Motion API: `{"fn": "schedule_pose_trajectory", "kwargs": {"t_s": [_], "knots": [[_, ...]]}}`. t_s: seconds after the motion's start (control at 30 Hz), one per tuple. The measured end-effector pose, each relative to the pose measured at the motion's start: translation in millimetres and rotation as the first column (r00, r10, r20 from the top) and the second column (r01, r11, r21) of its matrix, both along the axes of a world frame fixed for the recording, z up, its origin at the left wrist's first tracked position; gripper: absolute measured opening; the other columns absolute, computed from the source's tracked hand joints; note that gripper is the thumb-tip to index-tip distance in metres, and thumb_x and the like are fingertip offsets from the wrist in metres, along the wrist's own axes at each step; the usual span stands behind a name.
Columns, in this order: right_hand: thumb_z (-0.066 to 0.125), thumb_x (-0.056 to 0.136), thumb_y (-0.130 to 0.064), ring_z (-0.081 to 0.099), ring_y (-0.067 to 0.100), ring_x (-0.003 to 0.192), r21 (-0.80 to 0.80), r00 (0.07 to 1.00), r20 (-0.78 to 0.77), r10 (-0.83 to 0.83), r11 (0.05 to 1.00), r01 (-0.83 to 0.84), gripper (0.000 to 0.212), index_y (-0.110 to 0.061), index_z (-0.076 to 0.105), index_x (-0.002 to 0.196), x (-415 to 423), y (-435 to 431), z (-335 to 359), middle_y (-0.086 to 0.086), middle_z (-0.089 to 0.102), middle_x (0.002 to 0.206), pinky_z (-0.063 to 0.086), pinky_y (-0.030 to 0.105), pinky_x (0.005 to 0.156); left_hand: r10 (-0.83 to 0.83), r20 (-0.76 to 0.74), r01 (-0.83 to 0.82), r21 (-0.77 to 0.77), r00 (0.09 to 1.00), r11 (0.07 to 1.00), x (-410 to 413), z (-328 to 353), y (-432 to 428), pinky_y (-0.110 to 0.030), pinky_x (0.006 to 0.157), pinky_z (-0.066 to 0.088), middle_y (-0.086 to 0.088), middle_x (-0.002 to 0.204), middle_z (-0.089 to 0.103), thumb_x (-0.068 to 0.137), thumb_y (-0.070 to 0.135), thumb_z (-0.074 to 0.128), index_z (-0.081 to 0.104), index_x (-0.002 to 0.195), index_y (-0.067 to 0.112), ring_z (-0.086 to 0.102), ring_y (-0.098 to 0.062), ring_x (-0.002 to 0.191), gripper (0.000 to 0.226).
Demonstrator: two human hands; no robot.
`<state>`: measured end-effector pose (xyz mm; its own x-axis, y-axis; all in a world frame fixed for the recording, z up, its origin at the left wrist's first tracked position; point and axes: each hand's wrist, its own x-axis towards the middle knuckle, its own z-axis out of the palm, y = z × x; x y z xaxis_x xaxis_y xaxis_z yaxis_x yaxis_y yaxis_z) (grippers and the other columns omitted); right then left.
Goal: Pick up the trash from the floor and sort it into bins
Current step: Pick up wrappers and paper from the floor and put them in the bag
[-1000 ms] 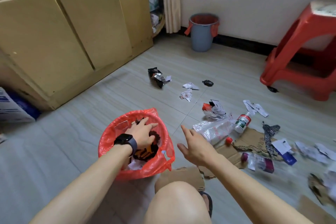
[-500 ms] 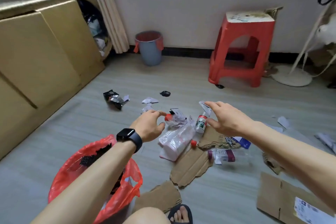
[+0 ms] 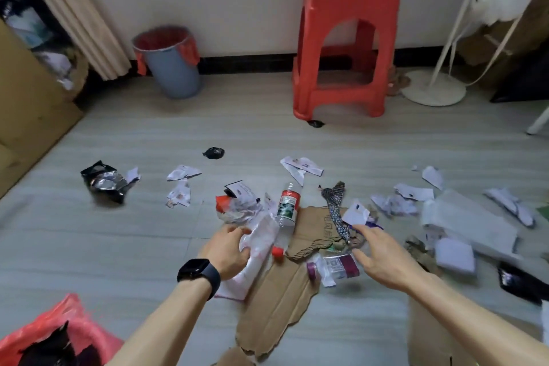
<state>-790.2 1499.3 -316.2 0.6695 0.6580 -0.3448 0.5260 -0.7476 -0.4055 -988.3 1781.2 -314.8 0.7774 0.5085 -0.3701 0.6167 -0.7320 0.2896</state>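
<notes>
The fingers [image 3: 236,231] of our left hand [image 3: 228,249] are curled round the near end of a clear plastic bag [image 3: 261,235], thumb on one side and the rest on the other. We judge the grasp made but the lift not yet begun: the bag lies partly on the floor [image 3: 89,246] and partly on the torn cardboard [image 3: 276,300]. The fingers [image 3: 361,231] of our right hand [image 3: 386,261] are spread apart and hold nothing. They hover over a small purple-labelled bottle [image 3: 332,269] lying on its side at the cardboard's edge, and we cannot tell whether they touch it.

So we are at the picking step, with plenty of litter left. The next move calls for raising the bag clear and carrying it to a bin. The red-lined bin [image 3: 59,333] sits close by our left arm, while the grey bin [image 3: 172,68] stands well apart against the far wall. We cannot tell which bin takes plastic.

The bag looks thin, crinkly and limp, so it should sag and trail when lifted. It may drag the crumpled wrappers [image 3: 237,205] touching its far end. The larger bottle [image 3: 287,205] with a red and green label is clear, round and rigid. It lies beside the bag, and a nudge could set it rolling. A loose red cap [image 3: 278,252] lies just beside the bag. The cardboard is flat, corrugated and ragged-edged. Farther out lie white paper scraps [image 3: 181,173], a shiny crumpled black foil packet [image 3: 104,183] and a patterned fabric strip [image 3: 334,208].
</notes>
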Motion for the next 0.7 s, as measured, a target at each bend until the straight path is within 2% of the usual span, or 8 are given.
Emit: {"fn": "schedule_pose_trajectory", "kwargs": {"t_s": [0.1, 0.2, 0.3, 0.37, 0.47, 0.57, 0.63, 0.7], "knots": [[0.051, 0.099, -0.038, 0.042, 0.024, 0.135, -0.059, 0.997, -0.024, -0.067, 0.996, 0.065, 0.057, -0.021, 0.035, 0.15, 21.8, 5.8, -49.1, 0.006, 0.043, 0.148, 0.037, 0.037, 0.111, -0.012, -0.051, 0.015, 0.05, 0.999, 0.999, 24.9, -38.4, 22.9, -0.038, 0.108, 0.041, -0.002, 0.155, 0.035, 0.091, 0.033, 0.053, 0.042, 0.146, 0.03, 0.042, -0.023, 0.136, 0.056], [0.05, 0.099, -0.039, 0.042, 0.028, 0.135, -0.101, 0.988, 0.003, -0.153, 0.983, 0.153, 0.055, -0.02, 0.037, 0.148, 51.9, 16.7, -93.0, 0.008, 0.039, 0.151, 0.038, 0.043, 0.111, -0.018, -0.084, 0.032, 0.166, 0.996, 0.986, 58.3, -76.2, 51.9, -0.046, 0.111, 0.037, -0.008, 0.162, 0.018, 0.09, 0.029, 0.057, 0.038, 0.148, 0.031, 0.032, -0.032, 0.142, 0.062], [0.052, 0.096, -0.044, 0.031, 0.036, 0.142, -0.176, 0.981, 0.041, -0.189, 0.965, 0.193, 0.068, -0.023, 0.026, 0.155, 85.3, 28.7, -122.9, 0.013, 0.024, 0.16, 0.032, 0.05, 0.117, -0.019, -0.138, 0.059, 0.296, 0.99, 0.953, 86.7, -107.4, 80.3, -0.051, 0.113, 0.032, -0.008, 0.164, 0.006, 0.089, 0.026, 0.058, 0.027, 0.151, 0.038, 0.018, -0.036, 0.146, 0.07], [0.057, 0.091, -0.046, 0.022, 0.041, 0.146, -0.24, 0.986, 0.039, -0.161, 0.957, 0.166, 0.081, -0.028, 0.014, 0.158, 107.3, 38.6, -140.5, 0.014, 0.01, 0.164, 0.026, 0.052, 0.119, -0.014, -0.178, 0.08, 0.369, 0.984, 0.926, 101.7, -128.6, 96.3, -0.052, 0.109, 0.033, -0.006, 0.164, -0.001, 0.09, 0.034, 0.061, 0.02, 0.151, 0.047, 0.015, -0.04, 0.143, 0.075], [0.062, 0.085, -0.034, 0.015, 0.042, 0.147, -0.349, 0.995, -0.026, -0.097, 0.934, 0.081, 0.095, -0.039, 0.001, 0.157, 125.0, 50.1, -153.5, 0.003, -0.009, 0.166, 0.03, 0.05, 0.117, -0.001, -0.221, 0.079, 0.346, 0.975, 0.935, 107.1, -161.5, 113.1, -0.054, 0.103, 0.035, -0.002, 0.164, -0.006, 0.091, 0.043, 0.059, 0.011, 0.149, 0.055, 0.019, -0.044, 0.14, 0.077], [0.058, 0.09, -0.032, 0.012, 0.043, 0.146, -0.465, 1.0, -0.018, -0.014, 0.885, 0.004, 0.091, -0.036, -0.002, 0.158, 123.6, 53.6, -155.8, -0.002, -0.01, 0.167, 0.037, 0.049, 0.111, 0.007, -0.215, 0.034, 0.185, 0.977, 0.982, 101.4, -188.7, 109.5, -0.052, 0.105, 0.042, -0.01, 0.162, 0.011, 0.092, 0.029, 0.057, 0.021, 0.148, 0.05, 0.039, -0.046, 0.132, 0.069], [0.053, 0.095, -0.031, 0.018, 0.044, 0.143, -0.497, 0.998, 0.017, 0.063, 0.867, -0.046, 0.083, -0.031, -0.001, 0.159, 120.1, 50.9, -152.5, 0.003, -0.006, 0.167, 0.041, 0.05, 0.108, 0.011, -0.16, 0.022, 0.204, 0.987, 0.979, 94.4, -193.7, 102.6, -0.051, 0.098, 0.046, -0.016, 0.15, 0.036, 0.094, 0.024, 0.056, 0.033, 0.144, 0.042, 0.049, -0.046, 0.119, 0.058], [0.046, 0.099, -0.025, 0.029, 0.044, 0.138, -0.528, 0.988, 0.058, 0.143, 0.844, -0.091, 0.074, -0.025, 0.002, 0.158, 120.0, 46.5, -148.8, 0.011, 0.0, 0.166, 0.046, 0.051, 0.101, -0.018, -0.129, 0.048, 0.231, 0.991, 0.972, 91.8, -188.5, 98.6, -0.048, 0.091, 0.05, -0.013, 0.139, 0.051, 0.099, 0.032, 0.05, 0.043, 0.145, 0.032, 0.054, -0.04, 0.113, 0.047]]}}
